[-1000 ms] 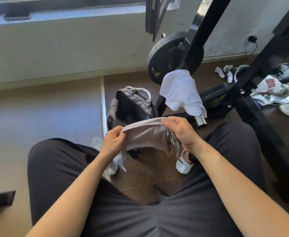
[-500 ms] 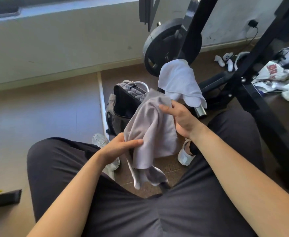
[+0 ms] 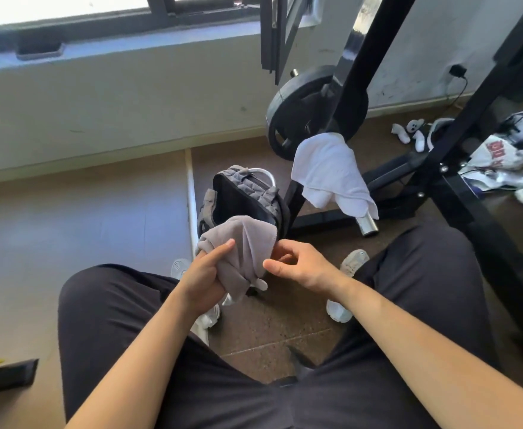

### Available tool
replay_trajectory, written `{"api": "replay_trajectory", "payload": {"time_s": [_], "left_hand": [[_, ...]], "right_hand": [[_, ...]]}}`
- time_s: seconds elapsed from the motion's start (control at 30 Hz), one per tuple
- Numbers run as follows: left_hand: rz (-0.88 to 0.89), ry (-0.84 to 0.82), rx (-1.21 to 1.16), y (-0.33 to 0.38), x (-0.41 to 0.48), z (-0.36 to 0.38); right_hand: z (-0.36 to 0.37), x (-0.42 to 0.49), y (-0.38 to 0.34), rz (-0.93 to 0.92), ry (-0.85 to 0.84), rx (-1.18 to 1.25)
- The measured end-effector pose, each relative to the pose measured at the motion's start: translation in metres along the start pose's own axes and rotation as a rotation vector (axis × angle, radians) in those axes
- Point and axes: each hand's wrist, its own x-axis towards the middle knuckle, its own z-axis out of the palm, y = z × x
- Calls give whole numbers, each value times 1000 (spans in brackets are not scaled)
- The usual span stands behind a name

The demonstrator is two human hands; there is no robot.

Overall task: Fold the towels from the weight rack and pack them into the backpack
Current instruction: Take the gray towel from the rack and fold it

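Item, grey towel (image 3: 244, 243): bunched and held above the floor between the knees. Its long axis is set roughly 6 to 12 o'clock, the narrow tail hanging toward 6 and the broad folded end turned toward 12. It is clenched by the left hand (image 3: 206, 278), whose forefinger is laid across the cloth. The right hand (image 3: 300, 266) is kept just beside the towel at 3 o'clock, fingers loosely curled and thumb apart, nothing grasped. The backpack (image 3: 244, 196) is stood at 12 o'clock, mouth open. A white towel (image 3: 328, 168) is draped at 1 o'clock over a weight rack (image 3: 448, 193) peg. Red lettering on a white cloth (image 3: 501, 156) at 3 o'clock cannot be read.
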Motion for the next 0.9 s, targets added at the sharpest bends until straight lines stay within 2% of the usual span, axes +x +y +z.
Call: {"api": "replay_trajectory", "payload": {"time_s": [0.13,0.27,0.37,0.5,0.6,0.7,0.73,0.77,0.83,0.9], "left_hand": [[-18,-84,8,-1,-1,-2],[-28,-84,-41,2,-4,-3],[-6,-61,-60,8,-2,-6],[28,21,69,8,4,-15],[30,156,180,7,9,-20],[35,325,293,4,18,-25],[39,366,297,2,21,-27],[44,382,286,1,23,-28],[76,358,263,0,25,-29],[120,340,256,2,24,-30]], "right_hand": [[12,13,9,-45,182,-125],[4,18,14,-77,191,-70],[-8,21,5,-62,269,208],[-27,23,-2,133,376,712],[-42,15,-1,247,366,1009],[-55,4,-2,116,228,1216],[-52,2,-2,133,190,1111],[-46,2,2,180,181,890],[-34,7,15,290,271,445],[-30,12,23,286,323,299]]}}
